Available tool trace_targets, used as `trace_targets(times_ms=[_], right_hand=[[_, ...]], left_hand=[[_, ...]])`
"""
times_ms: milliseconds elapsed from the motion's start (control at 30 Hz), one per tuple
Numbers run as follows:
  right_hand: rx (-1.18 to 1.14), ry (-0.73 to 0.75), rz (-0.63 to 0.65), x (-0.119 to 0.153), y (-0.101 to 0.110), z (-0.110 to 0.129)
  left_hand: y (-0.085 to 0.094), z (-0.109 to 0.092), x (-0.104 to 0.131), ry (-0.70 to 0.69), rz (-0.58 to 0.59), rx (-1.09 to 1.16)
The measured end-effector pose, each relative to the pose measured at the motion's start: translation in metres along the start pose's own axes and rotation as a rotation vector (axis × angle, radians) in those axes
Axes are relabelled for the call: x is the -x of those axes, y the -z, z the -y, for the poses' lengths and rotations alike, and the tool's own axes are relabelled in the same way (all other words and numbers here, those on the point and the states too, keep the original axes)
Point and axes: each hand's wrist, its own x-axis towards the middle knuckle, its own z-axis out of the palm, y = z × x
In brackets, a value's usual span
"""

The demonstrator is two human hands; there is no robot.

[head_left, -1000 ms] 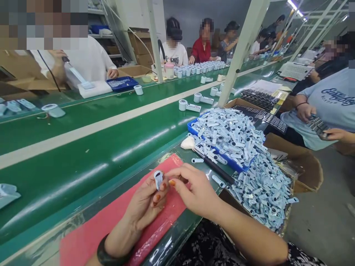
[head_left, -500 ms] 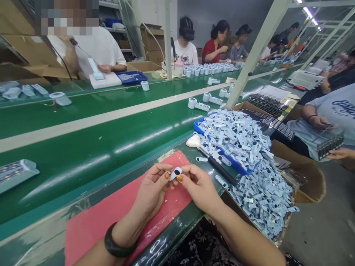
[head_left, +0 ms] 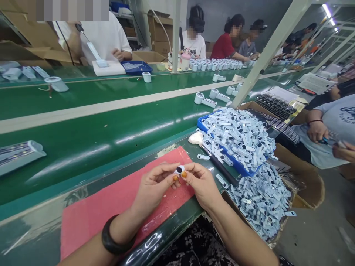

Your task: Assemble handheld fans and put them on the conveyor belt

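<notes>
Both hands meet over a red mat [head_left: 111, 207], pinching one small light-blue plastic piece [head_left: 179, 169] with a black oval on it. My left hand [head_left: 155, 184] grips its left side between thumb and fingers, and my right hand [head_left: 201, 183] grips its right side. The fingers cover most of the piece. To the right, a blue tray [head_left: 202, 125] is heaped with similar light-blue pieces [head_left: 235, 136]. More of them fill a cardboard box [head_left: 307, 181] below it. A black-handled tool [head_left: 222, 168] with a white wrapped end lies beside the tray.
A green conveyor [head_left: 83, 136] runs behind the mat, carrying light-blue parts with round heads [head_left: 199, 98]. A slanted metal post [head_left: 266, 55] rises behind the tray. People work across the conveyor and at the right, where a person's hands [head_left: 317, 131] hold something small.
The view has shifted slightly. Both hands still hold the piece, which now shows less between the fingertips. At the right, the person's hands no longer hold the dark rack.
</notes>
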Motion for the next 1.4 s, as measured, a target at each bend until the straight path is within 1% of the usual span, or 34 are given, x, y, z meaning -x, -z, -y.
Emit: trace_targets(times_ms=[133, 233, 433, 533, 600, 633, 700, 767, 800, 833, 967, 1033, 1100, 1167, 1200, 1233, 1267, 1300, 1333, 1367, 1400], right_hand=[[-0.067, -0.040, 0.069, 0.001, 0.003, -0.001], [-0.069, -0.057, 0.079, 0.000, 0.005, 0.000], [0.120, -0.004, -0.063, 0.000, 0.006, -0.003], [0.208, 0.054, -0.097, 0.001, 0.007, -0.004], [0.245, 0.078, -0.102, 0.002, 0.008, -0.004], [0.264, 0.082, -0.105, 0.002, 0.008, -0.004], [0.310, 0.081, -0.118, 0.003, 0.008, -0.005], [0.355, 0.080, -0.142, 0.002, 0.009, -0.005], [0.372, 0.080, -0.150, 0.002, 0.009, -0.006], [0.379, 0.077, -0.151, 0.001, 0.009, -0.007], [0.291, 0.054, -0.093, -0.002, 0.011, -0.012], [0.338, 0.085, -0.100, -0.003, 0.011, -0.016], [0.504, 0.186, -0.170, -0.002, 0.012, -0.020], [0.680, 0.317, -0.237, -0.003, 0.016, -0.022], [0.740, 0.363, -0.236, -0.004, 0.018, -0.023], [0.779, 0.386, -0.206, -0.006, 0.020, -0.024], [0.796, 0.407, -0.166, -0.007, 0.022, -0.024], [0.805, 0.406, -0.119, -0.008, 0.024, -0.024], [0.816, 0.391, -0.063, -0.009, 0.025, -0.025], [0.836, 0.364, 0.000, -0.009, 0.026, -0.025], [0.872, 0.327, 0.069, -0.008, 0.025, -0.026]], left_hand=[[0.000, 0.000, 0.000, 0.011, 0.050, 0.027], [0.000, 0.001, 0.001, 0.012, 0.054, 0.035], [-0.003, -0.002, -0.001, -0.026, -0.002, -0.038], [-0.004, -0.004, -0.001, -0.048, -0.045, -0.119], [-0.004, -0.004, 0.001, -0.094, -0.070, -0.214], [-0.003, -0.004, 0.002, -0.141, -0.071, -0.284], [-0.003, -0.003, 0.003, -0.255, -0.046, -0.447], [-0.001, -0.003, 0.004, -0.330, -0.011, -0.569], [-0.001, -0.003, 0.004, -0.332, -0.002, -0.588], [0.000, -0.002, 0.003, -0.305, -0.004, -0.573], [0.002, 0.004, -0.003, -0.067, -0.052, -0.322], [-0.001, 0.009, -0.002, -0.006, -0.054, -0.258], [-0.007, 0.013, 0.004, -0.034, 0.000, -0.334], [-0.012, 0.012, 0.012, -0.088, 0.108, -0.514], [-0.011, 0.009, 0.015, -0.100, 0.148, -0.594], [-0.008, 0.003, 0.016, -0.106, 0.176, -0.677], [0.001, -0.005, 0.015, -0.106, 0.180, -0.760], [0.014, -0.017, 0.013, -0.104, 0.161, -0.844], [0.033, -0.033, 0.010, -0.102, 0.121, -0.944], [0.056, -0.051, 0.006, -0.102, 0.060, -1.055], [0.083, -0.071, 0.003, -0.102, -0.026, -1.163]])
